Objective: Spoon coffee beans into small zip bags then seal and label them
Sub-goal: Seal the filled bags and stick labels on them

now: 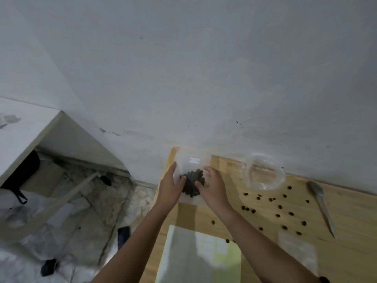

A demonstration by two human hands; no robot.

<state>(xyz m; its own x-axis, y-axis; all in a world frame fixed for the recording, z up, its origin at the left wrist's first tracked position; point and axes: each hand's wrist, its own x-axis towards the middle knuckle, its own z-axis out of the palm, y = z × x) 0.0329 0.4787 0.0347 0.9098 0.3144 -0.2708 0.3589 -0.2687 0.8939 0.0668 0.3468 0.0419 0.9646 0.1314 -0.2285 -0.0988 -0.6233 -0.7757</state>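
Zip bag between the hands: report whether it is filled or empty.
Partly filled: a dark clump of coffee beans shows through the clear zip bag.

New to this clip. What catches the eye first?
The left hand and right hand rest on a labelled zip bag of coffee beans at the far left corner of the table. Loose beans lie scattered to the right, near a crumpled clear bag and a spoon.

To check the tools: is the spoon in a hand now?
No, the spoon lies on the table while the left hand and right hand touch the bag.
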